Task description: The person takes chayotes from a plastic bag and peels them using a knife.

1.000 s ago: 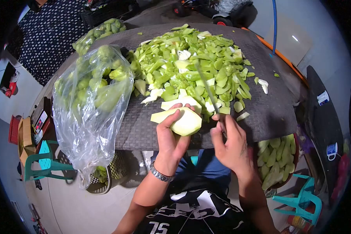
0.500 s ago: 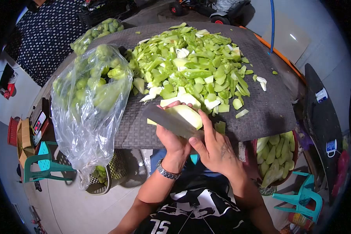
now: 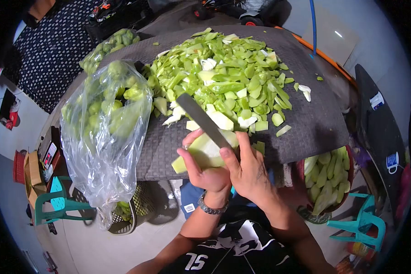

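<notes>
My left hand (image 3: pixel 208 176), with a metal watch on its wrist, holds a pale green peeled vegetable (image 3: pixel 204 151) over the table's near edge. In my right hand (image 3: pixel 249 171) is a knife (image 3: pixel 201 117), its broad blade pointing up and to the left across the vegetable. Just beyond my hands lies a large heap of green peelings (image 3: pixel 223 77), with a few white pieces among them. A cut pale piece (image 3: pixel 221 120) rests at the heap's near edge. The knife handle is hidden by my right hand.
On the dark woven table (image 3: pixel 306 137), a clear plastic bag (image 3: pixel 112 123) of green vegetables lies at left, another bag (image 3: pixel 107 48) behind it. Below right is a tub (image 3: pixel 326 178) of peeled vegetables; below left, a basket (image 3: pixel 141 205). Teal stools (image 3: pixel 363 223) stand on the floor.
The knife has swung from pointing away over the heap to lying across the vegetable. My right hand has come in beside my left, and the held vegetable is turned and lower.
</notes>
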Demonstrator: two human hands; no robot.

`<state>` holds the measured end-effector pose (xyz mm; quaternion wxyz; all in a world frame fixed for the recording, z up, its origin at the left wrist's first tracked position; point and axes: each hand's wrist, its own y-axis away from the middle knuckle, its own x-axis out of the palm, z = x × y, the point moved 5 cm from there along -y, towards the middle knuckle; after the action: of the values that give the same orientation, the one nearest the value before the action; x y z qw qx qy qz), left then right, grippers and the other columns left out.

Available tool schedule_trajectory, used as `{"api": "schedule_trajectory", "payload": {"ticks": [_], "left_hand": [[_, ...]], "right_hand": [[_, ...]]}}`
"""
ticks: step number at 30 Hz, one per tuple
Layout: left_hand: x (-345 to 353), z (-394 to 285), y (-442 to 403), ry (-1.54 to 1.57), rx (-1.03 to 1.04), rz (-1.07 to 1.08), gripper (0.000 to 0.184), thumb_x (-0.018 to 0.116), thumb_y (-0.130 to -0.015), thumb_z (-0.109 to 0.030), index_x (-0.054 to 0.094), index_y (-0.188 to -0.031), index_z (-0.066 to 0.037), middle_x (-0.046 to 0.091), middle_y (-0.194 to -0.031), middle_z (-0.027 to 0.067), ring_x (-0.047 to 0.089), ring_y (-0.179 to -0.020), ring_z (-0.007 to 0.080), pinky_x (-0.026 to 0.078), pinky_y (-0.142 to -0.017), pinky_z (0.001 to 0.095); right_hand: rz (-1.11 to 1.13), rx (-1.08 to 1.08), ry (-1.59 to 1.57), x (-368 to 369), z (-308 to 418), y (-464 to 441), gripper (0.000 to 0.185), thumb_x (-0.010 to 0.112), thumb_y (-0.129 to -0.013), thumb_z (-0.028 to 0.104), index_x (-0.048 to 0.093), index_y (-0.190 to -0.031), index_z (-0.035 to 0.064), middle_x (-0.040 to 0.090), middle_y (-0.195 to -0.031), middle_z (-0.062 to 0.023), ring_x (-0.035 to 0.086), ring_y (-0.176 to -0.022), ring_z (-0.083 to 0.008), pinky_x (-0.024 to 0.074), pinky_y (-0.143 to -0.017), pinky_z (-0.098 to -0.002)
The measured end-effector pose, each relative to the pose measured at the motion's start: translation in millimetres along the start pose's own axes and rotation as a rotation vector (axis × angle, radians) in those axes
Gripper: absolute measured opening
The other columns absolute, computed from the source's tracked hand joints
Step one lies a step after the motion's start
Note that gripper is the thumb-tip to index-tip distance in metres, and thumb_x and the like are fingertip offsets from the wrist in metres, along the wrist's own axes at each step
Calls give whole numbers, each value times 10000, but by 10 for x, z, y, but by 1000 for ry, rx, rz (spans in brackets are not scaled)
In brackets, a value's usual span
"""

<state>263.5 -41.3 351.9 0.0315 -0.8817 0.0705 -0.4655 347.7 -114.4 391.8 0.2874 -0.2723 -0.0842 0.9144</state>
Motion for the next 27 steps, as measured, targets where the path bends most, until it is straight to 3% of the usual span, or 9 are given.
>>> {"api": "schedule_trajectory", "payload": {"ticks": [4, 8, 9, 12, 16, 21, 23, 25, 27], "left_hand": [[174, -43, 169, -245, 343, 91, 619, 265, -1116, -534, 579, -1219, -11, 661, -1175, 199, 657, -1071, 331, 536, -985, 448], [182, 95, -92, 257, -161, -16, 501, 392, -1109, -463, 572, -1258, -19, 647, -1212, 192, 627, -1166, 354, 502, -1057, 532], [101, 162, -222, 300, -382, 4, 510, 449, -1091, -461, 556, -1298, -8, 648, -1243, 203, 633, -1175, 371, 507, -1045, 550], [175, 102, -367, 320, -569, -48, 546, 499, -1056, -497, 561, -1317, -21, 670, -1223, 205, 677, -1096, 391, 557, -955, 552], [-75, 96, -477, 284, -606, 113, 567, 496, -1043, -557, 543, -1338, -75, 630, -1276, 243, 674, -996, 391, 579, -792, 476], [-155, 151, -566, 377, -697, 88, 567, 510, -1032, -569, 560, -1307, -76, 628, -1252, 223, 644, -1048, 403, 555, -872, 512], [-102, 165, -584, 385, -695, 28, 585, 536, -1019, -560, 565, -1333, -68, 620, -1287, 220, 622, -1107, 422, 551, -896, 523], [-65, 152, -615, 385, -665, 44, 599, 533, -1018, -569, 558, -1337, -64, 622, -1277, 197, 623, -1121, 413, 549, -912, 536], [-62, 152, -660, 389, -636, 61, 610, 531, -1015, -585, 552, -1335, -65, 625, -1265, 177, 626, -1122, 399, 549, -919, 541]], "right_hand": [[-85, 200, -110, -85, -35, -156, 428, 519, -1083, 415, 503, -1194, 2, 675, -961, -318, 643, -900, -552, 504, -759, -558], [-3, 194, -116, -93, -253, -322, 396, 471, -1100, 385, 517, -1173, -2, 652, -883, -252, 646, -882, -492, 525, -740, -515], [46, 304, -231, -161, -304, -459, 383, 461, -1103, 380, 496, -1193, 9, 639, -846, -203, 614, -754, -390, 498, -627, -458], [79, 533, -316, -381, -422, -846, 403, 382, -1121, 428, 439, -1249, 50, 612, -759, -91, 477, -435, -108, 364, -346, -272], [8, 522, -143, -604, -576, -1219, 483, 444, -1096, 468, 458, -1279, 22, 617, -758, -104, 482, -434, -119, 370, -360, -289], [180, 521, -128, -548, -610, -920, 613, 538, -1020, 618, 602, -1091, 12, 593, -710, -61, 511, -464, -118, 405, -414, -293], [188, 430, -93, -444, -602, -604, 574, 528, -1040, 583, 632, -1001, 19, 586, -704, -42, 573, -628, -151, 471, -610, -337], [285, 445, -110, -340, -539, -204, 494, 542, -1060, 502, 636, -993, 22, 612, -715, -59, 595, -660, -175, 480, -642, -362], [350, 362, -13, -306, -350, 142, 436, 547, -1069, 454, 630, -1008, 31, 653, -767, -183, 685, -740, -352, 505, -685, -437]]}}
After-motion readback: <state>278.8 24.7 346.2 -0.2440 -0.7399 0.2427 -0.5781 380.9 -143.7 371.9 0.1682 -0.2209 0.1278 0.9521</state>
